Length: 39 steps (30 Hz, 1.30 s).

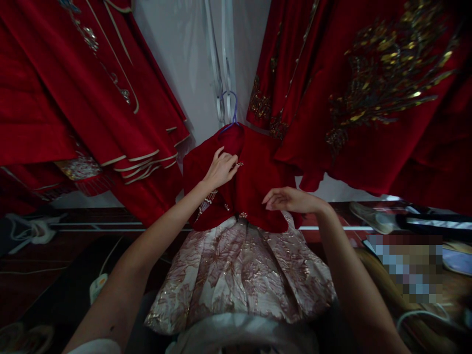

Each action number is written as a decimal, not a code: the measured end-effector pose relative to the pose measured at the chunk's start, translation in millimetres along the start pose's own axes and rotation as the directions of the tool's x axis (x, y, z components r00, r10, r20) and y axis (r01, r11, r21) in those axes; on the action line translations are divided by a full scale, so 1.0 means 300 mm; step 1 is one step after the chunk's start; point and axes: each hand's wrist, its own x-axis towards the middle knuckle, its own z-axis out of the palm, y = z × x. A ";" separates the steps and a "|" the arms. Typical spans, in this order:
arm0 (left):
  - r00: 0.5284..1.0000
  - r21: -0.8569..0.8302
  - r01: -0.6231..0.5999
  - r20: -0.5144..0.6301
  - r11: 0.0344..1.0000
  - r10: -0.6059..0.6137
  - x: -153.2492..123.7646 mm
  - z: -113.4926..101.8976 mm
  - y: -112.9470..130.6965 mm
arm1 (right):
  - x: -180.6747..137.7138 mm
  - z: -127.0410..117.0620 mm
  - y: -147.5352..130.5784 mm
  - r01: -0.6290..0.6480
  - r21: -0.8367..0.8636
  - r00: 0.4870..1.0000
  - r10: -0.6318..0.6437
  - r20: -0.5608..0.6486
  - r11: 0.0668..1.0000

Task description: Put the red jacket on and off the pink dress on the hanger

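A small red jacket (254,157) hangs on a purple hanger (235,105) in front of me, above a pale pink-and-gold brocade skirt (239,270). The front of the jacket parts at the neck. My left hand (221,169) lies on its upper front, fingers bent at the opening edge next to a beaded fastener (239,164); they seem to pinch the cloth there. Close to the jacket's right side is my right hand (287,199), its fingers loosely curved and apart, nothing in them. A beaded tassel (207,202) dangles below my left wrist.
Red garments with pale piping (140,118) hang at left, and gold-embroidered red garments (368,123) at right. White straps (217,59) come down behind the hanger. On the floor are a shoe (372,218) and a white power strip (98,286).
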 end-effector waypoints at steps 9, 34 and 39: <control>0.982 0.015 0.126 -0.144 0.992 -0.123 -0.018 -0.018 0.017 | 0.242 0.081 -0.147 0.404 -0.028 0.741 -0.345 -0.576 0.914; 0.609 -0.006 0.789 -0.125 0.615 -0.783 -0.105 -0.301 -0.324 | 0.313 -0.269 -0.050 -0.542 -0.542 0.418 -0.353 -0.837 0.643; 0.442 -0.501 0.837 0.381 0.220 -0.812 -0.158 -0.279 -0.374 | 0.262 -0.355 -0.029 -0.398 -0.407 0.528 -0.158 -0.834 0.822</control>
